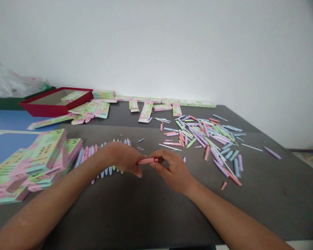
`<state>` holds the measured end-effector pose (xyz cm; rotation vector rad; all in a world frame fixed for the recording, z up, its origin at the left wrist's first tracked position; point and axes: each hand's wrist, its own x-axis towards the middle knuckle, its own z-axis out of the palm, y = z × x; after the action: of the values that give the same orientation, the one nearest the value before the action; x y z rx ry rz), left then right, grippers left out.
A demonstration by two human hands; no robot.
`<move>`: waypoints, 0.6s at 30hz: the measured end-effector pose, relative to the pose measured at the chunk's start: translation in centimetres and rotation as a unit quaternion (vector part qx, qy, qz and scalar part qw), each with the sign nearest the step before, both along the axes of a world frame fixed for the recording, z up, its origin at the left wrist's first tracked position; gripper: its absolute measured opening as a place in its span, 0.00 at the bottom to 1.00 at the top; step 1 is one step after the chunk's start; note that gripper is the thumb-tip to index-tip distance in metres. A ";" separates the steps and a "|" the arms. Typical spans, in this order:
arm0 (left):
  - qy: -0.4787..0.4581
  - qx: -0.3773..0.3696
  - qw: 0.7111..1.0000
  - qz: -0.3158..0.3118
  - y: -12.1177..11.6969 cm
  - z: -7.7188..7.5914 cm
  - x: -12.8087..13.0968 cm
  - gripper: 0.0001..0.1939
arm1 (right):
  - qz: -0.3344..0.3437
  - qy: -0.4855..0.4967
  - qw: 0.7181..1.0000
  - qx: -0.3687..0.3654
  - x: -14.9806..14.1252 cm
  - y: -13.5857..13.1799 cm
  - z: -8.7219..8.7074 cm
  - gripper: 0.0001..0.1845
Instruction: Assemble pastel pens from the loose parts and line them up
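Note:
A coral-pink pen (147, 161) lies level between my two hands, above the dark table. My left hand (126, 159) is closed on its left end, with the thumb below and the other fingers mostly hidden behind the wrist. At the right end, the thumb and fingers of my right hand (170, 168) pinch the pen. Beneath and behind my left forearm runs a row of assembled pastel pens (86, 152), partly covered by the arm. Right of my right hand spreads a loose heap of pastel pen parts and white refills (198, 133).
Stacked printed pen boxes (45, 152) stand at the left. Behind them is a red open box (49, 107) beside flattened cartons (94, 108). More cartons (146, 111) line the wall. A single purple barrel (272, 152) lies far right, and a plastic bag (15, 83) sits back left.

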<state>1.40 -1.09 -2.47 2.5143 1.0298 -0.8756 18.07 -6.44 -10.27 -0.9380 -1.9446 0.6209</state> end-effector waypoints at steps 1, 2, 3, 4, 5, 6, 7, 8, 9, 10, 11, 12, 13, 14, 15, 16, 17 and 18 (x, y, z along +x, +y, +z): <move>-0.004 0.003 1.000 -0.001 -0.1 0.1 0.1 0.20 | -0.004 0.008 1.000 0.006 0.0 0.0 0.0 0.06; -0.007 0.006 1.000 -0.001 -0.2 0.2 0.2 0.19 | -0.008 0.016 1.000 0.012 -0.1 -0.1 0.1 0.05; -0.010 0.009 1.000 0.000 -0.2 0.2 0.3 0.18 | -0.009 0.022 1.000 0.016 -0.1 -0.1 0.1 0.05; -0.012 0.010 1.000 0.002 -0.3 0.3 0.4 0.18 | -0.010 0.026 0.999 0.018 -0.1 -0.2 0.2 0.06; -0.015 0.010 1.000 0.004 -0.4 0.4 0.5 0.17 | -0.011 0.028 0.999 0.020 -0.1 -0.2 0.3 0.06; -0.017 0.011 1.000 0.005 -0.4 0.4 0.5 0.17 | -0.013 0.029 0.999 0.023 -0.1 -0.2 0.4 0.06; -0.018 0.011 1.000 0.005 -0.5 0.4 0.6 0.17 | -0.016 0.030 0.999 0.025 -0.1 -0.3 0.4 0.06; -0.017 0.012 1.000 0.005 -0.5 0.4 0.6 0.17 | -0.017 0.029 0.999 0.027 -0.1 -0.3 0.5 0.06; -0.021 0.014 1.000 0.003 -0.5 0.4 0.6 0.16 | -0.018 0.030 0.999 0.028 -0.2 -0.4 0.6 0.06; -0.023 0.015 1.000 0.001 -0.6 0.4 0.6 0.16 | -0.019 0.031 0.999 0.029 -0.2 -0.4 0.7 0.05; -0.024 0.016 1.000 -0.001 -0.6 0.3 0.7 0.16 | -0.018 0.033 0.999 0.029 -0.2 -0.4 0.7 0.05; -0.024 0.016 1.000 -0.003 -0.6 0.2 0.7 0.16 | -0.018 0.036 0.999 0.027 -0.2 -0.5 0.8 0.05; -0.023 0.015 1.000 -0.004 -0.6 0.2 0.8 0.16 | -0.017 0.040 0.999 0.023 -0.2 -0.5 0.8 0.04; -0.023 0.014 1.000 -0.006 -0.6 0.1 0.9 0.16 | -0.018 0.046 0.999 0.015 -0.3 -0.5 0.9 0.04; -0.021 0.012 1.000 -0.008 -0.6 0.1 1.0 0.16 | -0.020 0.054 0.998 0.003 -0.3 -0.4 0.9 0.03; -0.019 0.010 1.000 -0.010 -0.5 0.1 1.1 0.17 | -0.022 0.064 0.998 -0.014 -0.3 -0.3 0.8 0.03; -0.020 0.010 1.000 -0.011 -0.5 0.1 1.1 0.18 | -0.023 0.075 0.996 -0.035 -0.4 -0.2 0.8 0.03; -0.017 0.008 1.000 -0.010 -0.4 0.1 1.1 0.19 | -0.026 0.088 0.994 -0.058 -0.3 -0.1 0.7 0.04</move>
<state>2.53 -1.47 -2.38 2.5487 1.0069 -0.8294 17.74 -6.50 -9.57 -0.9679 -1.7389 0.7669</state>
